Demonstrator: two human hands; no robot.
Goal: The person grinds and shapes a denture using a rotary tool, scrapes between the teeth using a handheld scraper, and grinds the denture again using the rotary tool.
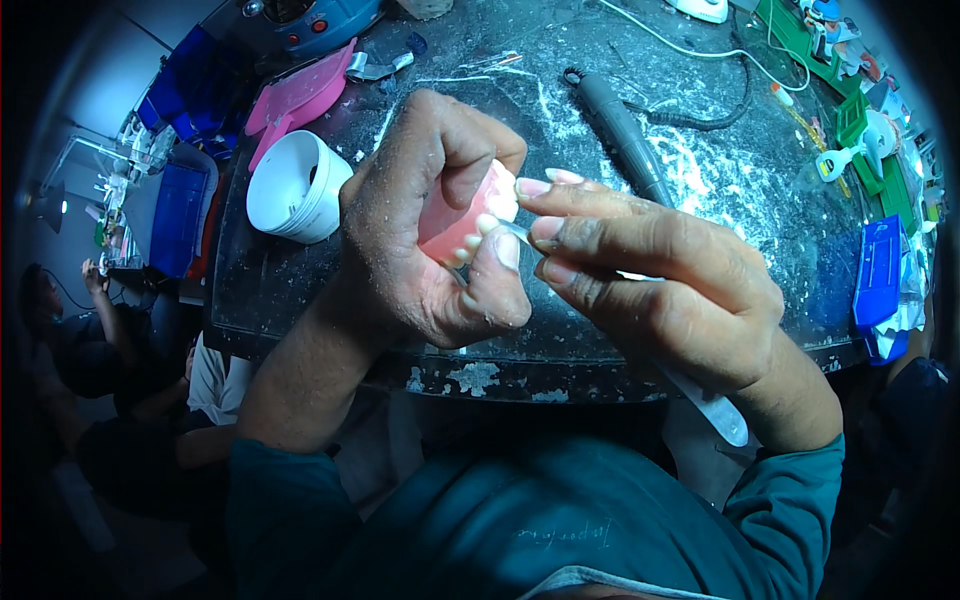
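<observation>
My left hand [395,225] is wrapped around a denture [448,228] with a pink base and white teeth, its thumb near the lower teeth. The palm and fingers hide part of the base. From the right, my right hand [680,275] pinches a slim metal spatula [712,410]; its flat, rounded end sticks out below the palm. The spatula's other tip reaches the teeth, between my left thumb and my right fingertips. Both hands are raised over the front part of the dark worktable [470,335].
A white tub [297,190] stands left of my left hand, by a pink scoop-like tray [300,95]. Beyond my right hand lies a grey corded handpiece [622,135]. White powder dusts the table. Blue bins [185,215] and green trays [890,185] flank it. Another person [110,340] sits left.
</observation>
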